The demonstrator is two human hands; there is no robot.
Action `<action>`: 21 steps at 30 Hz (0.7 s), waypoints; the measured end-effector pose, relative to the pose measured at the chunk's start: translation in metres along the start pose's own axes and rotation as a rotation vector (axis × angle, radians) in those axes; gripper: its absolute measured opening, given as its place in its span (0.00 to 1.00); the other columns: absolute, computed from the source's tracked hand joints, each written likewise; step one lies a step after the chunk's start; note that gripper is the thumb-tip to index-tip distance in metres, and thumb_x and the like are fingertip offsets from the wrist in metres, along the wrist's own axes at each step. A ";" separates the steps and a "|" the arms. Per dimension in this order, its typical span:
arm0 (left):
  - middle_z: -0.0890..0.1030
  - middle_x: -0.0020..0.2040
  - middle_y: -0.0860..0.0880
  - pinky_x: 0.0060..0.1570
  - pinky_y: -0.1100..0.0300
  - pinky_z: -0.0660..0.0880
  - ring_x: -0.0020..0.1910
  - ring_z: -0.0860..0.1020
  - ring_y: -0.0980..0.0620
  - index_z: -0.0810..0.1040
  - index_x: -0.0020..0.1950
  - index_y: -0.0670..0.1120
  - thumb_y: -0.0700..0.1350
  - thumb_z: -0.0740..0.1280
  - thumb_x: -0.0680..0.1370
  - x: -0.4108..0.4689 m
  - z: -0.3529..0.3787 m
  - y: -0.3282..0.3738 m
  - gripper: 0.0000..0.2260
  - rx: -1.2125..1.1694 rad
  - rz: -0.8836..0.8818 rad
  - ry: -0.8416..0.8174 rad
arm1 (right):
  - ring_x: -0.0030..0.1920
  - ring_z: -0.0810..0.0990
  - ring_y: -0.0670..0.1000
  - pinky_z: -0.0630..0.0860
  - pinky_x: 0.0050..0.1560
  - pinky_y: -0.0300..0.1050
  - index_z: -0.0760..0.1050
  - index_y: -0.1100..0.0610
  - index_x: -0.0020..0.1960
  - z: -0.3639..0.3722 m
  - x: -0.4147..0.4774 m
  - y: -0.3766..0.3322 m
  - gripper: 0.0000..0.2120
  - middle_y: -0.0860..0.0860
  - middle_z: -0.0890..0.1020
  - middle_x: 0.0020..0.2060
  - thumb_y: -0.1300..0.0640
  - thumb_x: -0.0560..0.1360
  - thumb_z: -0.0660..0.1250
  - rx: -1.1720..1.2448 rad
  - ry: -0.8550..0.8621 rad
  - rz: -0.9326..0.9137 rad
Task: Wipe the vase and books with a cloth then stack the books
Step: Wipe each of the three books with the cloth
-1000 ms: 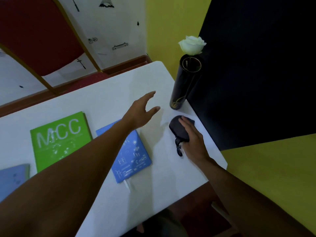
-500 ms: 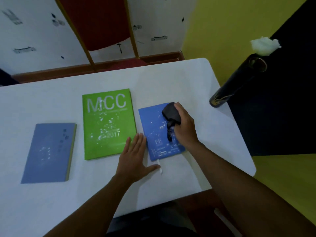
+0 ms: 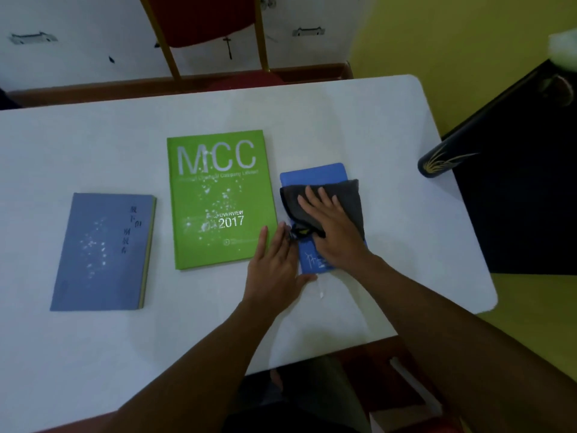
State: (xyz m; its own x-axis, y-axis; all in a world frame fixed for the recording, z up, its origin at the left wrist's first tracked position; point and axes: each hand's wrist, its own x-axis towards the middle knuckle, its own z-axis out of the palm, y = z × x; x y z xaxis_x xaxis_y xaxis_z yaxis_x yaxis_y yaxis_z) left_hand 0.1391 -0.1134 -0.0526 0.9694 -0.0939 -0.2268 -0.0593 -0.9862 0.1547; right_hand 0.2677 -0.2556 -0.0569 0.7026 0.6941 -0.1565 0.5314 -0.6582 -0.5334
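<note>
Three books lie side by side on the white table [image 3: 359, 126]: a grey-blue book [image 3: 103, 254] at the left, a green "MCC" book [image 3: 218, 198] in the middle, a small bright blue book [image 3: 312, 173] at the right. A dark grey cloth [image 3: 349, 198] is spread over the small blue book, and my right hand [image 3: 331, 226] presses flat on the cloth, fingers spread. My left hand [image 3: 274, 270] lies flat on the table against the lower left corner of that book, touching the green book's edge. The black vase [image 3: 449, 157] with gold markings and a white flower [image 3: 565, 51] stands at the table's right edge.
A red chair [image 3: 203, 20] with a wooden frame stands behind the table's far edge. A black surface [image 3: 524, 198] fills the area right of the table. White specks dot the green and grey-blue covers.
The view has swung left from the vase to the books. My right hand carried the bunched cloth from near the vase onto the small blue book and spread it flat. My left hand came back beside that book.
</note>
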 end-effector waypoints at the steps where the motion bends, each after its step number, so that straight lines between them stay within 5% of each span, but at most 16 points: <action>1: 0.64 0.79 0.39 0.78 0.37 0.51 0.81 0.54 0.40 0.63 0.79 0.39 0.69 0.50 0.80 0.000 0.000 0.000 0.40 -0.010 0.007 0.013 | 0.84 0.51 0.56 0.44 0.83 0.56 0.60 0.55 0.82 0.002 -0.012 -0.001 0.38 0.53 0.58 0.83 0.68 0.74 0.65 0.015 0.007 -0.013; 6: 0.71 0.75 0.38 0.75 0.33 0.58 0.79 0.61 0.38 0.69 0.76 0.39 0.62 0.52 0.79 -0.002 -0.005 0.004 0.34 -0.015 0.024 0.090 | 0.82 0.59 0.55 0.49 0.84 0.54 0.68 0.58 0.78 0.010 -0.068 -0.010 0.30 0.53 0.67 0.79 0.66 0.76 0.64 0.119 -0.001 -0.042; 11: 0.56 0.82 0.38 0.77 0.37 0.46 0.82 0.47 0.41 0.55 0.81 0.37 0.61 0.39 0.79 -0.002 -0.003 0.005 0.38 0.052 -0.032 -0.036 | 0.80 0.65 0.55 0.55 0.83 0.55 0.73 0.61 0.74 0.002 -0.122 0.011 0.31 0.55 0.72 0.76 0.74 0.72 0.69 0.102 -0.006 -0.139; 17: 0.59 0.81 0.40 0.79 0.39 0.48 0.82 0.50 0.42 0.59 0.80 0.38 0.70 0.50 0.80 -0.001 0.005 0.004 0.42 0.013 -0.054 -0.006 | 0.79 0.65 0.62 0.64 0.78 0.64 0.75 0.63 0.72 -0.037 -0.099 0.038 0.35 0.56 0.71 0.76 0.81 0.67 0.66 0.149 0.051 0.085; 21: 0.64 0.79 0.39 0.79 0.39 0.52 0.81 0.55 0.41 0.63 0.78 0.36 0.69 0.49 0.79 -0.002 0.007 0.001 0.42 -0.026 -0.044 0.034 | 0.83 0.55 0.61 0.48 0.84 0.59 0.68 0.57 0.78 -0.056 -0.016 0.039 0.39 0.55 0.63 0.81 0.80 0.71 0.63 0.101 0.006 0.139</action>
State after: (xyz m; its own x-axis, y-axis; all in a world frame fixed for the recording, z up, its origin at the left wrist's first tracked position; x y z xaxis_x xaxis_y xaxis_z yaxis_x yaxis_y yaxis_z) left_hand 0.1354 -0.1156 -0.0591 0.9786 -0.0449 -0.2011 -0.0102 -0.9853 0.1703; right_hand 0.3035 -0.3087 -0.0282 0.7689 0.5966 -0.2300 0.3789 -0.7148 -0.5878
